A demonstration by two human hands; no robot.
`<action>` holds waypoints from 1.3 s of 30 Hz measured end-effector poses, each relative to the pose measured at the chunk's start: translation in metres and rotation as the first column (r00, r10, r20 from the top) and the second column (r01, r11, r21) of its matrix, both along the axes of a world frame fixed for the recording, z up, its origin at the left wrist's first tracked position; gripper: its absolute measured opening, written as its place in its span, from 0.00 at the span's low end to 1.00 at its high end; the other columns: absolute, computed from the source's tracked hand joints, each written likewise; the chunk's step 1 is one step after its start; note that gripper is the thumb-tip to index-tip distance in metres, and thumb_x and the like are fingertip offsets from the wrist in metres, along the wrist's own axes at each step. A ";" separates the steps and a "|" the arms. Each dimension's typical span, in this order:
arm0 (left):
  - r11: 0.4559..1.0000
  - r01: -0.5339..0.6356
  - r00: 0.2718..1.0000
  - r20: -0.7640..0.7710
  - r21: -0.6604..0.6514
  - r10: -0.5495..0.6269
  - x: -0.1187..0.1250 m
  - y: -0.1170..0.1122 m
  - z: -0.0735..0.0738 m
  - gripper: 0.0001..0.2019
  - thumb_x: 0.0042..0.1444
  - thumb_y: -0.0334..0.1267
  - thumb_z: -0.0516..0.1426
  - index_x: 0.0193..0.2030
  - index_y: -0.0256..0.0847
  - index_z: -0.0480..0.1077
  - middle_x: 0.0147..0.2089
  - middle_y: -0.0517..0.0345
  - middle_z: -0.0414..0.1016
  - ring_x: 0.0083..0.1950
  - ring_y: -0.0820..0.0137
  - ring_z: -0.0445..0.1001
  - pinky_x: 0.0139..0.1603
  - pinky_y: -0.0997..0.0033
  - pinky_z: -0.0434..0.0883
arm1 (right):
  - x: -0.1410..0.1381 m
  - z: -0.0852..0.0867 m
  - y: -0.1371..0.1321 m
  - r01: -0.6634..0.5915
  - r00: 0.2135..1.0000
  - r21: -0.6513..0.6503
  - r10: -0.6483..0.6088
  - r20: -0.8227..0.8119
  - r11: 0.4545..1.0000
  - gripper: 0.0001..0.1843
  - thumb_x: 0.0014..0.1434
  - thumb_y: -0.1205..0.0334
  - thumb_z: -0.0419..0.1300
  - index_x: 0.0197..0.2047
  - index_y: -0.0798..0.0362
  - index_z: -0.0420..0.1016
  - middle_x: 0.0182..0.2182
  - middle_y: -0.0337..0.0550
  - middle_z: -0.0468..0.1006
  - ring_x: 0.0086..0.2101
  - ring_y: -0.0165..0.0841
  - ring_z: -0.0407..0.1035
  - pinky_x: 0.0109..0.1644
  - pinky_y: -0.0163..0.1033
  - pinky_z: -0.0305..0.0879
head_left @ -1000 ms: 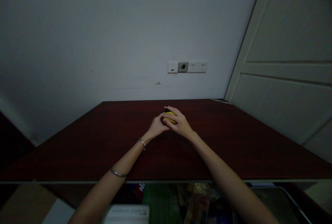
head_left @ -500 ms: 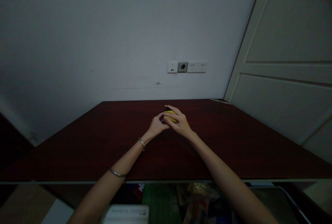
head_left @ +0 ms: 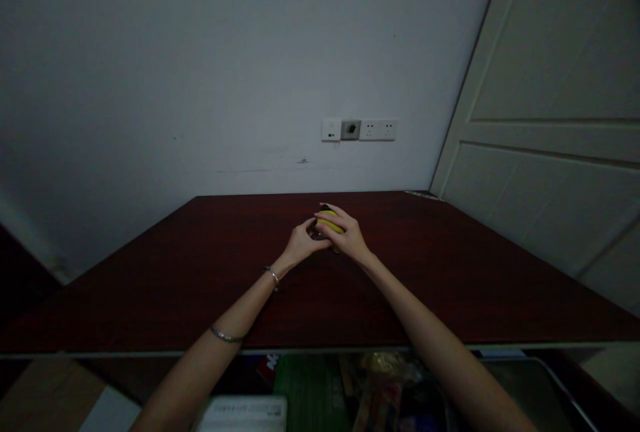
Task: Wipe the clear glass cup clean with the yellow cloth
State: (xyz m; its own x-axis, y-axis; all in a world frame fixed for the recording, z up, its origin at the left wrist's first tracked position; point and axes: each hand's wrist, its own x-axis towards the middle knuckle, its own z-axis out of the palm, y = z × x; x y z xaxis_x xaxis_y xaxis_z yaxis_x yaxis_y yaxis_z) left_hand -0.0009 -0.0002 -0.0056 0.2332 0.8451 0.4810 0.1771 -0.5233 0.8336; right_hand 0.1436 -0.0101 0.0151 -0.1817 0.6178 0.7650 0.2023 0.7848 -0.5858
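Note:
My right hand (head_left: 353, 240) is closed over a small yellow object (head_left: 331, 221), its fingers bent across the top; a cloth or a sponge, I cannot tell which. Black shows just beyond the yellow, under the fingertips. My left hand (head_left: 299, 245) curls its thumb and fingers round a dark, shiny object (head_left: 315, 233), which the yellow one touches or partly covers. Whether the two are parts of one thing is unclear. Both hands meet above the middle of the dark red tabletop (head_left: 210, 265), and the fingers hide most of what they hold.
Behind the table rises a pale wall with a row of sockets (head_left: 379, 130). A white panelled door (head_left: 555, 132) borders the right side. Below the front edge lie a white box (head_left: 245, 415), a green item (head_left: 310, 395) and packaged goods (head_left: 383, 392).
My right hand and the yellow object have shifted slightly against the left hand, and a bit more of the dark object shows. Both arms stay almost in place.

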 end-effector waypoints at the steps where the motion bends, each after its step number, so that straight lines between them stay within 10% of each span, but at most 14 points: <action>1: 1.000 0.001 1.000 0.007 -0.002 -0.001 0.000 0.000 0.000 0.27 0.38 0.34 0.64 0.48 0.33 0.67 0.42 0.51 0.74 0.41 0.65 0.72 0.44 0.66 0.69 | 0.000 0.000 -0.003 -0.011 1.000 0.023 0.010 0.028 1.000 0.15 0.52 0.55 0.59 0.44 0.44 0.75 0.54 0.42 0.68 0.52 0.38 0.64 0.57 0.46 0.57; 12: 0.990 0.129 0.987 0.107 -0.063 -0.122 0.002 -0.009 0.005 0.39 0.31 0.35 0.68 0.54 0.32 0.61 0.53 0.41 0.68 0.50 0.60 0.70 0.52 0.58 0.67 | 0.003 -0.003 0.019 -0.091 0.964 -0.249 0.023 -0.264 0.964 0.18 0.56 0.50 0.54 0.43 0.51 0.76 0.44 0.45 0.76 0.46 0.38 0.69 0.53 0.46 0.63; 22: 0.972 0.170 0.933 0.344 -0.160 -0.106 0.001 -0.004 0.006 0.28 0.34 0.38 0.67 0.46 0.32 0.67 0.44 0.48 0.74 0.43 0.64 0.73 0.48 0.62 0.68 | -0.003 0.007 -0.011 -0.043 0.994 0.056 0.048 -0.102 0.998 0.14 0.53 0.57 0.59 0.44 0.44 0.75 0.55 0.40 0.66 0.53 0.37 0.63 0.58 0.45 0.56; 39: 0.965 0.193 0.941 0.313 -0.178 -0.130 -0.003 -0.003 0.006 0.29 0.33 0.39 0.67 0.45 0.32 0.68 0.44 0.48 0.74 0.41 0.66 0.73 0.42 0.68 0.70 | -0.005 0.003 -0.004 0.003 0.987 0.012 -0.001 -0.163 1.000 0.14 0.54 0.56 0.57 0.44 0.46 0.75 0.52 0.42 0.70 0.53 0.36 0.63 0.58 0.43 0.56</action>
State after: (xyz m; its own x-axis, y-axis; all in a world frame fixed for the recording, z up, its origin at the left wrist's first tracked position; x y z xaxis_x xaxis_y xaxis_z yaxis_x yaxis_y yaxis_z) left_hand -0.0040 -0.0031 0.0004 0.2483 0.8947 0.3713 -0.1665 -0.3382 0.9262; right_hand 0.1385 -0.0140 0.0177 -0.0525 0.6081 0.7921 0.1066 0.7921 -0.6011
